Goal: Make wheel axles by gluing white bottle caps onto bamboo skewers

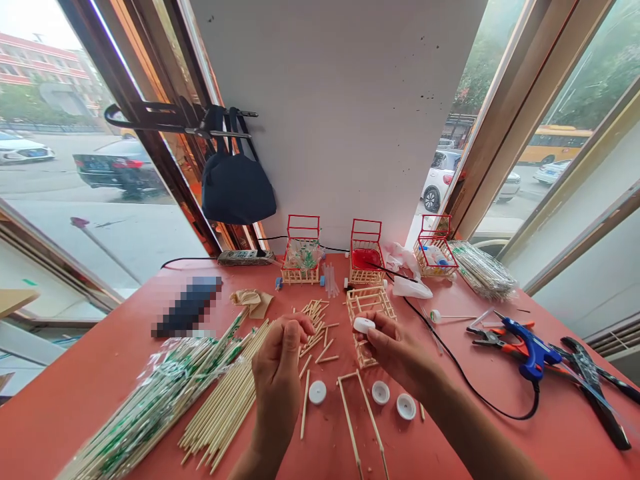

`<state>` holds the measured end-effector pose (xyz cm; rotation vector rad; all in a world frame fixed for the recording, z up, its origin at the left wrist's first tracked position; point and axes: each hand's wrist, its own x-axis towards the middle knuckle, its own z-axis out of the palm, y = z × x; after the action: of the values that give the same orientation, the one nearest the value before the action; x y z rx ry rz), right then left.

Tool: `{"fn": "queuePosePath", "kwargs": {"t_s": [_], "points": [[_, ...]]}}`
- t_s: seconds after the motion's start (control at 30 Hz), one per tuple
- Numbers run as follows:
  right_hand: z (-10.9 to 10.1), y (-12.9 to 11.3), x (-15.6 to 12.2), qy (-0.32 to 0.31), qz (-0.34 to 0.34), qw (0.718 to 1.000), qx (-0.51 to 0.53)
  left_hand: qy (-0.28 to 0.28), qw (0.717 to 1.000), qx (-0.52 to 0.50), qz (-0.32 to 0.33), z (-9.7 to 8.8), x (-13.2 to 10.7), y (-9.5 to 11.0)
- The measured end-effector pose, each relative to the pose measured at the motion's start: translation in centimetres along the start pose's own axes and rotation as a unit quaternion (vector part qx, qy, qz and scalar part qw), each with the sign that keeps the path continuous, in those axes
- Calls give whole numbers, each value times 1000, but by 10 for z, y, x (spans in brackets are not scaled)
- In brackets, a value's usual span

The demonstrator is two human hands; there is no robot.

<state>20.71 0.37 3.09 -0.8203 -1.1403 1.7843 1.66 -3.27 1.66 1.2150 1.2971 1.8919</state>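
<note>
Between the thumb and fingers of my right hand is a white bottle cap, raised over the table. My left hand is closed in a pinch to the left of it; whatever its fingertips may hold is hidden. Three more white caps lie below: one cap near my left wrist, and a second cap and third cap under my right forearm. Among them lies a narrow frame of joined sticks. Behind my right hand stands a small stick-built cart body, partly covered by the hand.
Wooden sticks and a bagged bundle of skewers lie at left. Short cut sticks are scattered centrally. Finished carts, including a red-handled cart, stand behind. At right are a blue glue gun, its cord, and pliers.
</note>
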Motion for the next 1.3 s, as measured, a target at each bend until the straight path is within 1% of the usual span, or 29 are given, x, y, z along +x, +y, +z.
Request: {"fn": "queuePosePath", "kwargs": {"t_s": [0.1, 0.27, 0.4, 0.53, 0.63, 0.7, 0.77, 0.83, 0.93, 1.03, 1.13, 1.3], "points": [[-5, 0, 2, -19, 30, 998, 55, -9, 1000, -1, -22, 0, -4, 5], [-12, 0, 2, -23, 21, 999, 28, -14, 999, -21, -47, 2, -8, 9], [-15, -2, 2, -13, 33, 996, 77, -5, 997, -34, -63, 6, -7, 6], [-15, -6, 1, -16, 42, 993, 111, -5, 998, -18, -62, 10, -8, -1], [-14, -9, -1, -22, 26, 997, 76, -26, 998, 8, -50, 10, -9, -3], [-14, -9, -1, -15, 0, 1000, 12, -43, 998, 30, -31, 10, -9, -3], [-15, -7, 0, 11, -46, 996, -82, -54, 997, 46, -17, 10, -6, -1], [-16, -3, 2, 50, -109, 976, -184, -59, 997, 48, -16, 11, -3, 1], [-16, 5, 5, 106, -199, 922, -315, -78, 995, 59, -19, 14, -2, 0], [-12, 10, 4, 144, -248, 871, -398, -113, 989, 95, 6, 18, -5, -1], [-7, 12, 1, 158, -259, 847, -436, -132, 984, 116, 23, 22, -9, -3], [-2, 14, -4, 146, -285, 821, -473, -147, 979, 138, -9, 29, -12, -5]]}}
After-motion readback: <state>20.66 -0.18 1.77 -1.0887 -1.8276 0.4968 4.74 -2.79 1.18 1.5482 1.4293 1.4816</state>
